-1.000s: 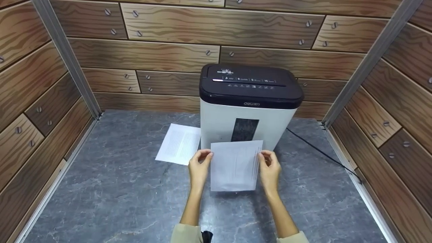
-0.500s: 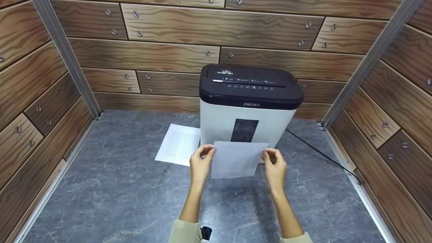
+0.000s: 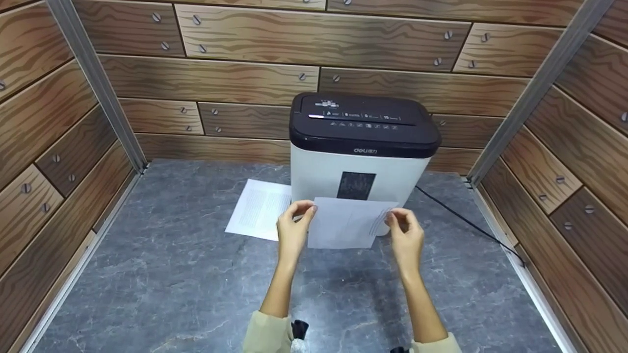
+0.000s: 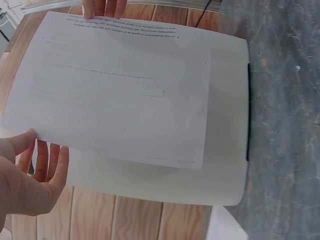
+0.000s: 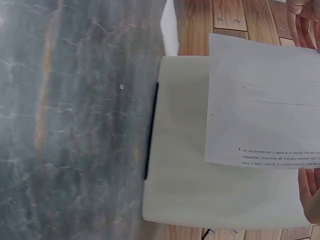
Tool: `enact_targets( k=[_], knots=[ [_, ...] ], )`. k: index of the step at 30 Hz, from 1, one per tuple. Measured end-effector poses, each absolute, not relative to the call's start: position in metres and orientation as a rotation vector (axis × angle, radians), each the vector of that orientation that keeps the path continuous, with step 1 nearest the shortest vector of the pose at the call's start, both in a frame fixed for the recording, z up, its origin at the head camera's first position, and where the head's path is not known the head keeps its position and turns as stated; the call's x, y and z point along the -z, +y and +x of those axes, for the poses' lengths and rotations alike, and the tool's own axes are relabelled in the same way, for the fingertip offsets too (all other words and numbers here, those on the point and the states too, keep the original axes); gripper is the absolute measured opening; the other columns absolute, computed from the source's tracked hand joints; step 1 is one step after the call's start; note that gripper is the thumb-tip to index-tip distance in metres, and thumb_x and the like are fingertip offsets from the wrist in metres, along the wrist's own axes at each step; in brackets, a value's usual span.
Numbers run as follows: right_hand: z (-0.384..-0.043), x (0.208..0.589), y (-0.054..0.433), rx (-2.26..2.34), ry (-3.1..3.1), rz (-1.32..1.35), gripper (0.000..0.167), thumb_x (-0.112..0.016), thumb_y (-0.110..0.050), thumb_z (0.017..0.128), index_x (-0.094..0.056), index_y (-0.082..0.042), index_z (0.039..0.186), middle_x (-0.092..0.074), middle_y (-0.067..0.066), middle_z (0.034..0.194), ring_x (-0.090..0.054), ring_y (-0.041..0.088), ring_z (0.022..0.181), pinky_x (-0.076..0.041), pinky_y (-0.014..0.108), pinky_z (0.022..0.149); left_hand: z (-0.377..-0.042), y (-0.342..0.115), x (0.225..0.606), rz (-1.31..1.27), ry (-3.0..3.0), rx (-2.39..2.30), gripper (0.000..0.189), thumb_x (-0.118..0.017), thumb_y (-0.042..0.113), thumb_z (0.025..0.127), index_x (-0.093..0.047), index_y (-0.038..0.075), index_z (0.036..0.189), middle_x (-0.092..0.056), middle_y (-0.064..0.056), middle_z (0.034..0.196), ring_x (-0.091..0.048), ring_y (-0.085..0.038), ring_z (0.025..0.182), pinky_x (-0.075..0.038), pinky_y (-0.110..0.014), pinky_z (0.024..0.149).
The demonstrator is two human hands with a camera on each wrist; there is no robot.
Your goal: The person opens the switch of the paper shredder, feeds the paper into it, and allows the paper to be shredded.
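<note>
A sheet of paper point(image 3: 346, 223) with a few printed lines along one side is held up between both hands, in front of the shredder's lower body. My left hand point(image 3: 293, 230) pinches its left edge near the upper corner between thumb and fingers. On the opposite edge my right hand point(image 3: 408, 238) pinches it the same way. Behind the paper stands a white paper shredder point(image 3: 314, 169) with a dark lid point(image 3: 365, 132), which has a narrow slot across its top. In the left wrist view the sheet point(image 4: 120, 100) overlaps the white shredder body point(image 4: 227, 125).
Another printed sheet point(image 3: 260, 211) lies flat on the grey marbled surface point(image 3: 171, 274), left of the shredder. A black power cord point(image 3: 466, 220) runs from the shredder toward the right wall. Wood-patterned panels point(image 3: 235, 78) enclose the back and both sides.
Both hands have moved up and slightly right with the sheet, its top edge rising a little. The sheet has tilted and now looks shorter from the head view. The shredder stays put.
</note>
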State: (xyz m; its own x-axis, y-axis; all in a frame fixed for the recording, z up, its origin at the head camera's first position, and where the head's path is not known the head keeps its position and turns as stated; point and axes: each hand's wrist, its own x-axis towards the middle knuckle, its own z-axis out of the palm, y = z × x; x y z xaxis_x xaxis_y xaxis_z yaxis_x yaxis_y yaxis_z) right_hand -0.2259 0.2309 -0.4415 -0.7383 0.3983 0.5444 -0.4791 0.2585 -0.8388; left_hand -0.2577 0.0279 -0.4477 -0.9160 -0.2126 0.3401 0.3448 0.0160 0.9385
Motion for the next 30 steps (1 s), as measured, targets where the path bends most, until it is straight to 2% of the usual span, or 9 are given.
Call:
enact_targets(
  k=[4, 8, 13, 20, 30],
  knots=[
    [-0.226, 0.429, 0.231, -1.587, -1.764, 0.101, 0.008, -0.056, 0.014, 0.084, -0.054, 0.020, 0.090, -0.058, 0.024, 0.082, -0.061, 0.013, 0.075, -0.052, 0.023, 0.070, -0.260, 0.027, 0.436, -0.161, -1.896, 1.969, 0.011, -0.067, 0.010, 0.084, -0.068, 0.002, 0.091, -0.065, -0.006, 0.086, -0.060, -0.019, 0.086, -0.050, -0.030, 0.076],
    [-0.225, 0.414, 0.229, -1.575, -1.738, 0.131, 0.008, -0.055, 0.015, 0.084, -0.053, 0.021, 0.089, -0.058, 0.021, 0.081, -0.060, 0.009, 0.074, -0.052, 0.023, 0.071, -0.256, 0.025, 0.416, -0.218, -1.833, 1.986, 0.010, -0.066, 0.004, 0.084, -0.067, -0.003, 0.090, -0.064, -0.011, 0.086, -0.060, -0.024, 0.085, -0.051, -0.033, 0.078],
    [-0.227, 0.394, 0.231, -1.528, -1.714, 0.181, 0.009, -0.056, 0.015, 0.084, -0.053, 0.021, 0.089, -0.059, 0.020, 0.080, -0.060, 0.011, 0.074, -0.051, 0.022, 0.073, -0.240, 0.023, 0.376, -0.291, -1.774, 1.966, 0.009, -0.064, -0.003, 0.083, -0.064, -0.010, 0.089, -0.063, -0.016, 0.086, -0.060, -0.026, 0.085, -0.051, -0.036, 0.079],
    [-0.239, 0.371, 0.240, -1.511, -1.615, 0.227, 0.011, -0.060, 0.011, 0.083, -0.055, 0.017, 0.090, -0.061, 0.004, 0.078, -0.060, 0.015, 0.075, -0.050, 0.024, 0.075, -0.248, 0.023, 0.351, -0.435, -1.676, 1.931, 0.010, -0.064, -0.005, 0.082, -0.063, -0.011, 0.089, -0.064, -0.017, 0.088, -0.061, -0.026, 0.087, -0.051, -0.034, 0.081],
    [-0.242, 0.318, 0.240, -1.519, -1.408, 0.367, 0.009, -0.064, 0.007, 0.081, -0.060, 0.010, 0.088, -0.061, 0.012, 0.082, -0.059, 0.021, 0.076, -0.049, 0.027, 0.074, -0.259, 0.024, 0.314, -0.693, -1.476, 1.853, 0.010, -0.065, -0.002, 0.083, -0.064, -0.008, 0.090, -0.063, -0.014, 0.090, -0.059, -0.019, 0.086, -0.050, -0.035, 0.082]
  ],
)
